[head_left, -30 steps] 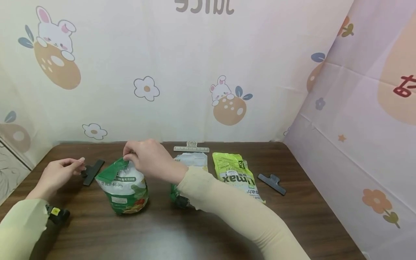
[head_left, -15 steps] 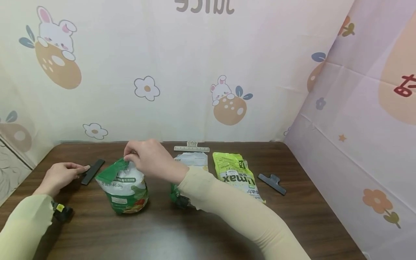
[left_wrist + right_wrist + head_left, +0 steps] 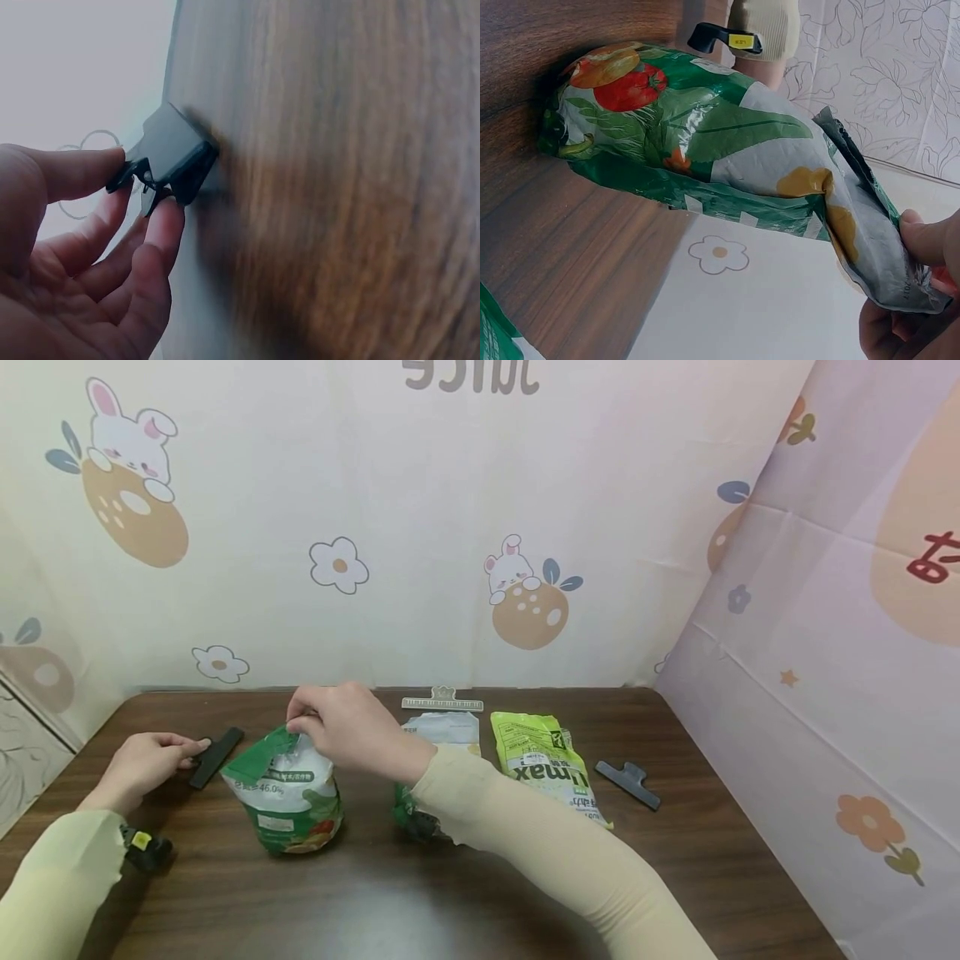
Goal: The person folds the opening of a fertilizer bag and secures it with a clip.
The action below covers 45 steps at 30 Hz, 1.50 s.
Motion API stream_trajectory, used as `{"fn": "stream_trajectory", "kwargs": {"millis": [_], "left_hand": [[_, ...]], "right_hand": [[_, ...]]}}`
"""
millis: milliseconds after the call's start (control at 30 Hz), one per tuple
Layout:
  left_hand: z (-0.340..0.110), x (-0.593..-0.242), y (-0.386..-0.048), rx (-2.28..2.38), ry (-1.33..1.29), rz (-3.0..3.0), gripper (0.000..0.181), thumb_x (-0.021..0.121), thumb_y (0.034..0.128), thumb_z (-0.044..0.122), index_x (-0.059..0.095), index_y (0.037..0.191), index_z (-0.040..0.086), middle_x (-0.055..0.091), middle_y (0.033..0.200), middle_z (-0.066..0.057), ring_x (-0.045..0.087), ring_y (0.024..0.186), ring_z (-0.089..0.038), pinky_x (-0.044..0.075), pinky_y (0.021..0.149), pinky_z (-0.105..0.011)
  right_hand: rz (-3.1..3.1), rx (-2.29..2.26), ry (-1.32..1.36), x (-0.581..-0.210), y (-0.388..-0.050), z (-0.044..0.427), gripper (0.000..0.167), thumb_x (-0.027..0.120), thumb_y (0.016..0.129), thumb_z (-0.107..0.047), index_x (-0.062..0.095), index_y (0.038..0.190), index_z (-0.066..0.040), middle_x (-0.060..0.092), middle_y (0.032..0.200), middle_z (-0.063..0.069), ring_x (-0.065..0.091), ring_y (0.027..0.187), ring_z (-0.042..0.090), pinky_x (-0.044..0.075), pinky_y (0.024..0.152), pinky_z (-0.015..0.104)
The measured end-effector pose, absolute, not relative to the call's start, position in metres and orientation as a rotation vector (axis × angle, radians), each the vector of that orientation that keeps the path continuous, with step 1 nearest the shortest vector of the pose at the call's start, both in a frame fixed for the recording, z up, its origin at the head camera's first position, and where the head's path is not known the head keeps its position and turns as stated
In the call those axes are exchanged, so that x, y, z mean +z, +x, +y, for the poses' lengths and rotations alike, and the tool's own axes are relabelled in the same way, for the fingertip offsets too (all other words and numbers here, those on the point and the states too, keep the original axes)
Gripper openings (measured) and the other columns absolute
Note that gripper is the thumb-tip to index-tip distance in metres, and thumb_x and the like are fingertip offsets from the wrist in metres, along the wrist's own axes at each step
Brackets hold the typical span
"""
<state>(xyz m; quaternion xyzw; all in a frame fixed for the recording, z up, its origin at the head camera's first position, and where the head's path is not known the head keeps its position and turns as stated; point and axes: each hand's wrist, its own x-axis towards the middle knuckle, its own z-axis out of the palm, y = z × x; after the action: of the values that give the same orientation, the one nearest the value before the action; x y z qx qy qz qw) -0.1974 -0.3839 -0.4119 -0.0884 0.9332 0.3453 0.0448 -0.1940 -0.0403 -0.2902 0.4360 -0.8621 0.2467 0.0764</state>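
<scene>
My left hand pinches a black bag clip at the left of the table. In the left wrist view the thumb and fingertips hold the handles of the clip, whose long bar points away from the hand. Just right of it stands a green and white bag printed with vegetables, its top folded over. The right hand pinches the top corner of this bag. From the right wrist view, the bag has a full lower part and a flat, creased top between thumb and fingers.
A white and green bag lies partly hidden behind the right forearm. Beside it lies a yellow-green bag. A pale clip is near the table's back edge, and another black clip lies at the right. A patterned curtain rises behind.
My left hand has moved slightly right and closed its thumb and fingers on the black clip's handles. The right hand and the bag it holds have stayed in place.
</scene>
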Motion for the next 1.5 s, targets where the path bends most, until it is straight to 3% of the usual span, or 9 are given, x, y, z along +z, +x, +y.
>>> {"fn": "stream_trajectory", "kwargs": {"millis": [333,467,567,633,800,967,1067,1233,1500], "left_hand": [[-0.376,-0.413,-0.197,1.289,-0.199,2.841,0.066,0.058,0.0972,0.052,0.056,0.129,-0.006,0.066,0.115,-0.021,0.066,0.082,-0.01,0.053,0.068,-0.029],[-0.366,-0.404,-0.192,1.353,-0.184,2.87,0.069,0.059,0.0959,0.053,0.053,0.138,-0.001,0.067,0.117,-0.002,0.055,0.092,0.003,0.05,0.084,-0.043],[-0.358,-0.395,-0.189,1.433,-0.245,2.864,0.073,0.061,0.092,0.059,0.053,0.141,0.004,0.062,0.106,0.02,0.048,0.098,0.003,0.041,0.089,-0.049],[-0.353,-0.39,-0.186,1.463,-0.253,2.871,0.072,0.062,0.091,0.059,0.055,0.141,0.008,0.058,0.104,0.026,0.047,0.101,0.002,0.04,0.087,-0.043],[-0.344,-0.38,-0.182,1.444,-0.187,2.917,0.066,0.062,0.0928,0.056,0.056,0.138,0.007,0.056,0.108,0.021,0.049,0.1,-0.002,0.044,0.077,-0.026],[-0.338,-0.37,-0.174,1.499,-0.126,2.919,0.06,0.062,0.0957,0.05,0.055,0.136,0.006,0.057,0.11,0.015,0.05,0.098,-0.002,0.045,0.072,-0.016],[-0.335,-0.364,-0.17,1.526,-0.093,2.921,0.057,0.062,0.0964,0.048,0.055,0.136,0.007,0.057,0.111,0.015,0.05,0.099,0.0,0.044,0.074,-0.018],[-0.332,-0.353,-0.162,1.459,-0.031,3.003,0.051,0.066,0.0949,0.045,0.061,0.131,0.009,0.058,0.109,0.022,0.05,0.099,0.006,0.042,0.072,-0.018],[-0.323,-0.334,-0.148,1.409,0.066,3.076,0.039,0.071,0.0932,0.036,0.066,0.122,0.009,0.064,0.102,0.018,0.057,0.089,0.0,0.048,0.066,-0.021]], "right_hand": [[-2.561,0.856,1.334,-0.294,-0.196,-0.037,0.009,0.064,0.099,-0.026,0.069,0.099,-0.019,0.066,0.085,-0.016,0.051,0.064,-0.002,0.041,0.063,0.012],[-2.532,0.943,1.345,-0.295,-0.197,-0.033,0.007,0.067,0.097,-0.027,0.071,0.098,-0.02,0.068,0.089,-0.017,0.053,0.07,-0.006,0.042,0.066,0.011],[-2.529,0.961,1.34,-0.294,-0.199,-0.031,0.008,0.068,0.096,-0.028,0.072,0.097,-0.021,0.069,0.092,-0.017,0.055,0.078,-0.01,0.042,0.071,0.01],[-2.538,0.961,1.327,-0.294,-0.199,-0.031,0.01,0.068,0.096,-0.03,0.072,0.097,-0.021,0.069,0.092,-0.017,0.054,0.077,-0.008,0.042,0.07,0.01],[-2.561,0.954,1.299,-0.294,-0.199,-0.028,0.015,0.069,0.095,-0.032,0.074,0.098,-0.018,0.067,0.085,-0.017,0.049,0.066,-0.001,0.04,0.062,0.013],[-2.596,0.929,1.299,-0.295,-0.199,-0.027,0.02,0.068,0.096,-0.033,0.075,0.103,-0.016,0.059,0.064,-0.012,0.034,0.05,0.004,0.034,0.053,0.017],[-2.622,0.955,1.302,-0.297,-0.198,-0.027,0.022,0.066,0.097,-0.033,0.075,0.106,-0.014,0.054,0.055,-0.008,0.03,0.044,0.006,0.034,0.052,0.018],[-2.619,0.993,1.324,-0.299,-0.198,-0.027,0.02,0.065,0.099,-0.03,0.074,0.104,-0.013,0.06,0.065,-0.012,0.039,0.048,0.003,0.042,0.059,0.014],[-2.624,0.97,1.33,-0.3,-0.199,-0.027,0.02,0.063,0.1,-0.029,0.074,0.103,-0.013,0.053,0.057,-0.008,0.034,0.047,0.005,0.039,0.057,0.015]]}}
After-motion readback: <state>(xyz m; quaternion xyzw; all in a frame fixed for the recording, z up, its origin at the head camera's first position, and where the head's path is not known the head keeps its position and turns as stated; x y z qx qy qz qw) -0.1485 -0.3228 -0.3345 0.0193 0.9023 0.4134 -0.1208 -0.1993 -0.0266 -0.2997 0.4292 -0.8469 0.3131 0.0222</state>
